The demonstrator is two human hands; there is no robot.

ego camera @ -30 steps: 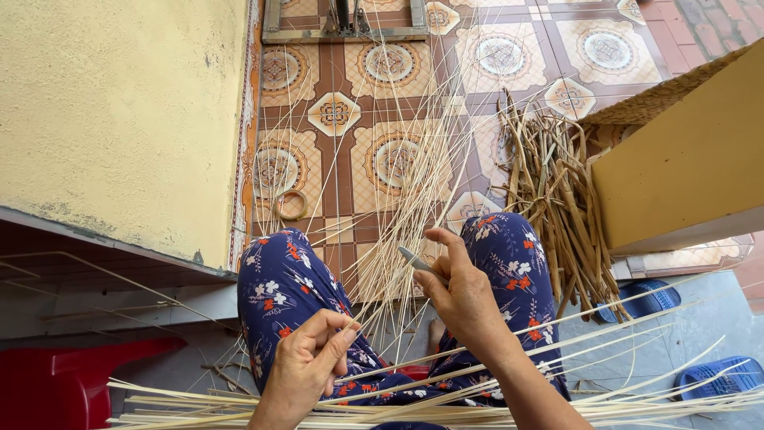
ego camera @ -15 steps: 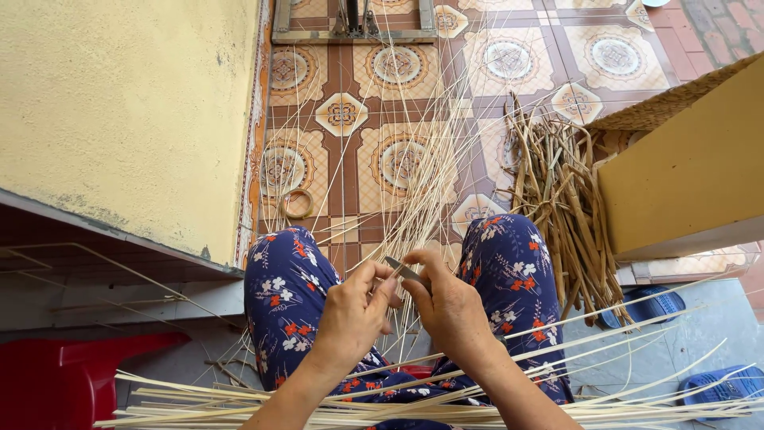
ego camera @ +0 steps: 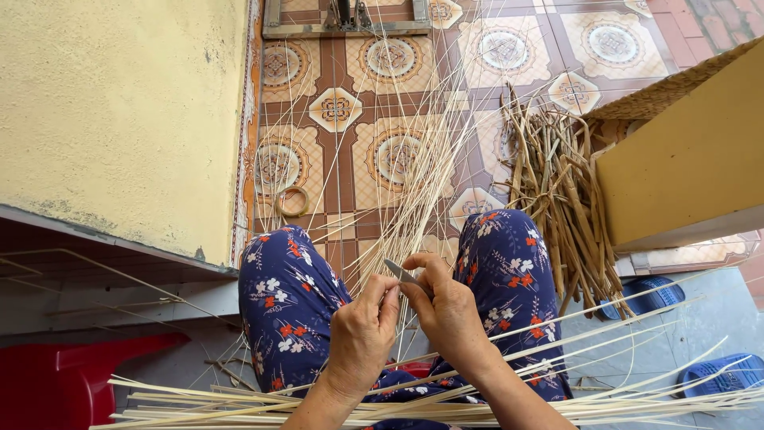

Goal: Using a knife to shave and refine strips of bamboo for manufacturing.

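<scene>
My left hand (ego camera: 360,333) and my right hand (ego camera: 446,312) meet between my knees, which are covered in blue flowered trousers (ego camera: 286,306). The right hand grips a small grey knife blade (ego camera: 398,271). The left hand pinches a thin pale cane strip (ego camera: 395,239) right against the blade. That strip belongs to a fan of thin strips (ego camera: 414,159) spreading away over the patterned tile floor (ego camera: 334,111). A bundle of pale flat strips (ego camera: 334,408) lies across my lap, under both wrists.
A heap of thicker brown cane (ego camera: 557,191) lies at my right knee. A small coiled ring (ego camera: 291,201) sits on the tiles. A yellow wall (ego camera: 119,119) is left, a yellow box and woven basket edge (ego camera: 684,159) right, blue sandals (ego camera: 649,295) below.
My left hand rose from my lap to meet the right hand and took hold of the strip at the blade. The right hand stayed nearly in place.
</scene>
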